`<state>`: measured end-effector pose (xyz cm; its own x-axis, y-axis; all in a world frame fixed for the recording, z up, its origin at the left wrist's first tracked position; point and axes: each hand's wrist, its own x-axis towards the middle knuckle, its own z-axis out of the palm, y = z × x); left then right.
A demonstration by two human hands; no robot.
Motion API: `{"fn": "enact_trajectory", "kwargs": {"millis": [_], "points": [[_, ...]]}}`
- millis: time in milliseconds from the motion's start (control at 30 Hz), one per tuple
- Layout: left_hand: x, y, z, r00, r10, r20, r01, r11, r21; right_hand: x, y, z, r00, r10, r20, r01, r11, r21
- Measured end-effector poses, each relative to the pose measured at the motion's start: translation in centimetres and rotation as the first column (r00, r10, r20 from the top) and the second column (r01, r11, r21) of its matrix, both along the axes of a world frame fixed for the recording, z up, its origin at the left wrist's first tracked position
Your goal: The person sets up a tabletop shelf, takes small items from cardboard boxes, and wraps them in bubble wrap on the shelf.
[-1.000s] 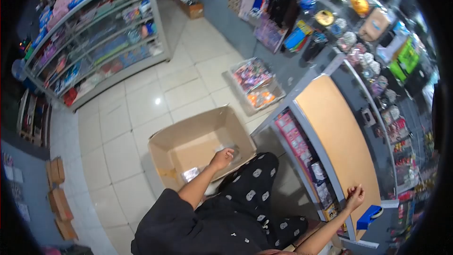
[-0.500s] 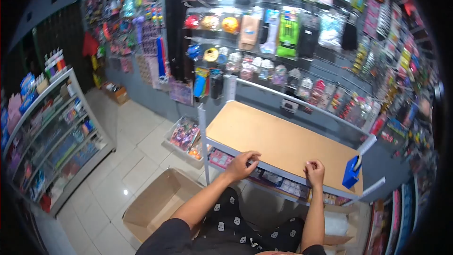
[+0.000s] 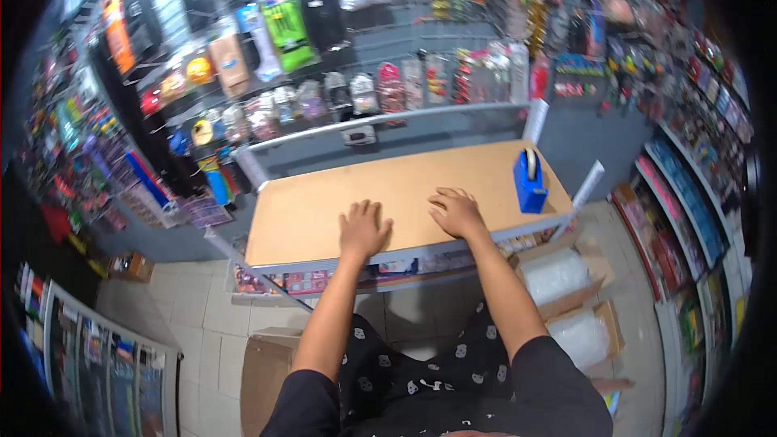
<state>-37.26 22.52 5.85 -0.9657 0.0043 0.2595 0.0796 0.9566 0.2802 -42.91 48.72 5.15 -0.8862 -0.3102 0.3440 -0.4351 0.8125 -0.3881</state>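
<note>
Packaged goods hang in rows across a grey-blue wall beyond the person's left hand and right hand, bright light glinting off their plastic wrappings. Pale floor tiles spread below and to the left of the left hand, where 1 glass-fronted display case in a light frame stands well apart from it and 1 small cardboard box sits near the wall's foot. Well off to the right of the right hand, tiered shelves with pale edges stand filled with colorful stock.
</note>
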Motion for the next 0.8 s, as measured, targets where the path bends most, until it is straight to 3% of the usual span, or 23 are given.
{"fn": "enact_trajectory", "kwargs": {"millis": [333,400,533,633,667,767,800], "points": [[-0.8,-1.1,-1.5,0.993,-0.073,-0.096,0.079,0.995,0.064,0.0,0.6,-1.1,0.994,0.022,-0.105,-0.04,0.984,-0.176],[-0.7,-0.8,-1.2,0.993,-0.061,-0.102,0.066,0.996,0.052,0.6,0.7,-0.6,0.999,0.019,-0.027,-0.023,0.986,-0.165],[-0.8,-0.7,-1.1,0.995,-0.059,-0.085,0.065,0.996,0.061,2.4,-0.3,-2.1,0.998,-0.054,-0.034,0.051,0.994,-0.094],[-1.0,-1.0,-1.4,0.993,-0.068,-0.101,0.074,0.995,0.061,6.6,-0.4,-2.9,0.983,-0.108,-0.147,0.071,0.969,-0.237],[-1.1,-1.1,-1.5,0.993,-0.068,-0.101,0.075,0.995,0.06,7.6,-0.4,-4.2,0.959,-0.121,-0.258,0.037,0.95,-0.31],[-0.7,-0.8,-1.2,0.993,-0.057,-0.099,0.063,0.996,0.06,12.1,1.3,-4.5,0.917,-0.077,-0.393,-0.046,0.955,-0.295],[-0.6,-0.6,-0.9,0.994,-0.054,-0.095,0.06,0.996,0.062,13.2,2.2,-5.4,0.949,-0.025,-0.314,-0.102,0.919,-0.382]]}}
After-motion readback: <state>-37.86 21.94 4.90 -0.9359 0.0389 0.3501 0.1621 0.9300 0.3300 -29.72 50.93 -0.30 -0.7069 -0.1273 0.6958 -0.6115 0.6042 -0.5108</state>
